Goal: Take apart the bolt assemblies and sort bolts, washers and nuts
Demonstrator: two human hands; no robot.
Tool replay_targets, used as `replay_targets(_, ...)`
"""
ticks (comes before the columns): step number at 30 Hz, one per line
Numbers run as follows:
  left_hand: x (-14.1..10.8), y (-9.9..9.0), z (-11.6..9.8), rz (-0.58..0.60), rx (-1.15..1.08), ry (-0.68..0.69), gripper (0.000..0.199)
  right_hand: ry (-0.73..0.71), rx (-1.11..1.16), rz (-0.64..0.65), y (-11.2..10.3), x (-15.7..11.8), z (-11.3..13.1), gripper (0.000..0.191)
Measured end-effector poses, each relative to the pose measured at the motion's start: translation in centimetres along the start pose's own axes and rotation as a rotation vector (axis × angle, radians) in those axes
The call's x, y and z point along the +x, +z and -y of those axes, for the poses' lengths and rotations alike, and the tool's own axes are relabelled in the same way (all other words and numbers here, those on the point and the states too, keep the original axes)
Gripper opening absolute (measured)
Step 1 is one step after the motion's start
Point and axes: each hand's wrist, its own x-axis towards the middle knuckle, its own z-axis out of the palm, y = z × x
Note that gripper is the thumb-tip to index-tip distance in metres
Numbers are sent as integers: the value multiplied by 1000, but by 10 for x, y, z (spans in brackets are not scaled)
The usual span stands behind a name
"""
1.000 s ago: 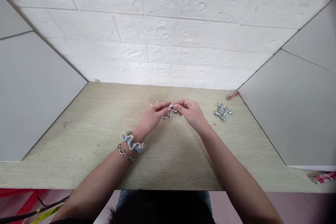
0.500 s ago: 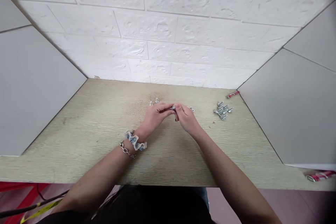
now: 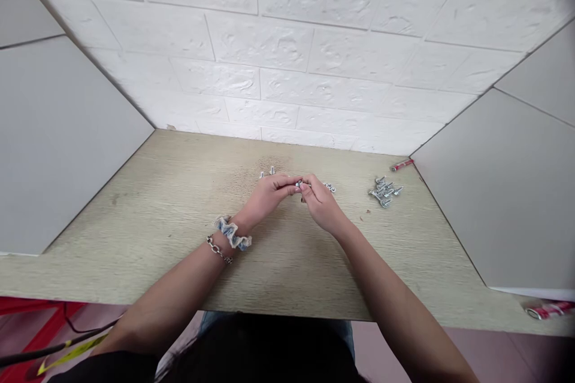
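My left hand [image 3: 269, 195] and my right hand [image 3: 321, 201] meet fingertip to fingertip above the middle of the table. Between their pinched fingers is a small metal bolt [image 3: 298, 184], partly covered by the fingers of both hands. Just behind my left hand, two small bolts [image 3: 272, 170] stand on the table. Several small metal pieces [image 3: 330, 187], like nuts or washers, lie beyond my right hand and are partly hidden by it.
A pile of silvery bolts [image 3: 385, 192] lies on the wooden table [image 3: 179, 191] to the right. Red cylinders lie near the back right [image 3: 402, 165] and front right corner [image 3: 550, 310]. A white brick-pattern wall [image 3: 287, 42] and grey side panels enclose the table.
The fingers of my right hand have shifted around the small bolt, which both hands still hold. The whole view has tilted slightly.
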Motion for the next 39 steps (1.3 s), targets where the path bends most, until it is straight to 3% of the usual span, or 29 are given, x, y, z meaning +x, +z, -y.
replay_targets(5, 0, 0, -3, -44, 160, 99, 25, -8, 83, -5, -1, -1, 1, 24)
replay_targets(9, -4, 4, -4, -94, 290, 189, 25, 89, 104, -89, 1, 0, -3, 40)
replay_targets(13, -6, 8, -1, -94, 298, 253, 24, 143, 74, -46, 3, 2, -5, 46)
replay_targets(19, -3, 5, 4, -117, 311, 270, 23, 83, 208, -41, 1, 2, -3, 16)
replay_targets(24, -4, 6, 1, -124, 313, 255, 23, 198, 240, -123, -2, 4, -6, 23)
replay_targets(27, -5, 7, -2, -120, 315, 246, 23, 218, 160, -32, -1, 4, -7, 45)
replay_targets(29, -5, 6, -2, -103, 320, 249, 23, 193, 156, 17, 0, 4, -7, 49)
replay_targets(34, -4, 3, -3, -77, 340, 280, 24, 129, 308, 17, -2, 5, -5, 18)
replay_targets(39, -4, 4, -3, -73, 374, 323, 24, 174, 323, -94, -3, 7, -8, 21)
